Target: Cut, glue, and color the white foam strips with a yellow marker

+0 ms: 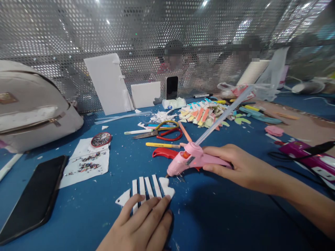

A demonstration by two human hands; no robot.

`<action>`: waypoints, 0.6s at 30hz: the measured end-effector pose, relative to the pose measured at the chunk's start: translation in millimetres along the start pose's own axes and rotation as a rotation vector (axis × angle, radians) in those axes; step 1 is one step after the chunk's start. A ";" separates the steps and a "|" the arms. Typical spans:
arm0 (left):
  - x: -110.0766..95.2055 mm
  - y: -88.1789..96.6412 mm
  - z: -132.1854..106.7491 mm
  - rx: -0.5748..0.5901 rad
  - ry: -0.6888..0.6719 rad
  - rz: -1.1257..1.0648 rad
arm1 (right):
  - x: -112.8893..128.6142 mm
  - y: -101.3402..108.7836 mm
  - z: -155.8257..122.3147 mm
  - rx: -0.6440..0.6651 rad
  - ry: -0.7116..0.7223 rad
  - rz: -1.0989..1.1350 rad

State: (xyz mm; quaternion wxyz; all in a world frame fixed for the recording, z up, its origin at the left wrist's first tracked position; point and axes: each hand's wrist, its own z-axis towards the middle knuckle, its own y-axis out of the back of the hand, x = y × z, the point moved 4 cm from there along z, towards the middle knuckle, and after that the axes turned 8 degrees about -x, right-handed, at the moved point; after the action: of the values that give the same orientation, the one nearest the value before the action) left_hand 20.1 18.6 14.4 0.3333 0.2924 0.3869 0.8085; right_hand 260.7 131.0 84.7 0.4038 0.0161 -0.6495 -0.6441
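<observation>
Right hand [242, 169] grips glue gun [190, 161]; left hand [145, 223] apparently touching strips [142, 186].

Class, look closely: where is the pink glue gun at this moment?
In the head view, the pink glue gun is just right of centre, held in the person's right hand, its nozzle close to the rightmost white piece.

To my left, a pale backpack [39, 115] sits on the blue surface [225, 216], with a dark phone [34, 200] lying flat nearer me. Beside that phone I see a white paper sheet [71, 178] with a round dish [101, 140] of small bits on it. Farther off, I have scissors [157, 132] just beyond a yellow marker [161, 145], a heap of colored scraps [201, 113], and a second phone [172, 88] propped upright before a perforated screen [141, 38].
</observation>
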 end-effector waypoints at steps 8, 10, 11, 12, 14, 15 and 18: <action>0.0 -2.4 -0.9 -0.012 0.005 -0.001 | -3.9 0.8 -1.4 -0.026 -0.027 -0.010; -0.8 -2.4 -0.7 -0.045 0.009 -0.009 | -6.2 0.5 -1.4 -0.024 0.004 0.002; -1.1 -2.2 -0.6 -0.060 0.014 -0.012 | -7.7 0.3 -1.4 -0.021 0.024 0.007; -1.3 -1.9 -0.4 -0.069 0.019 -0.013 | -9.2 0.1 -1.5 -0.016 0.042 0.011; -1.3 -1.6 -0.2 -0.062 0.029 -0.013 | -12.0 -0.4 -1.8 -0.009 0.066 0.013; -1.2 -1.7 -0.1 -0.049 0.031 -0.014 | -13.1 -0.4 -1.9 -0.009 0.068 0.012; -1.2 -2.2 0.3 -0.033 0.022 -0.017 | -14.0 -0.9 -1.9 -0.001 0.063 0.006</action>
State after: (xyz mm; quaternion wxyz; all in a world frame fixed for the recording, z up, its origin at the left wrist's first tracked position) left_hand 21.8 18.9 12.5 0.3406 0.2745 0.3798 0.8151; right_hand 270.7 136.9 76.6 0.4258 0.0342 -0.6361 -0.6426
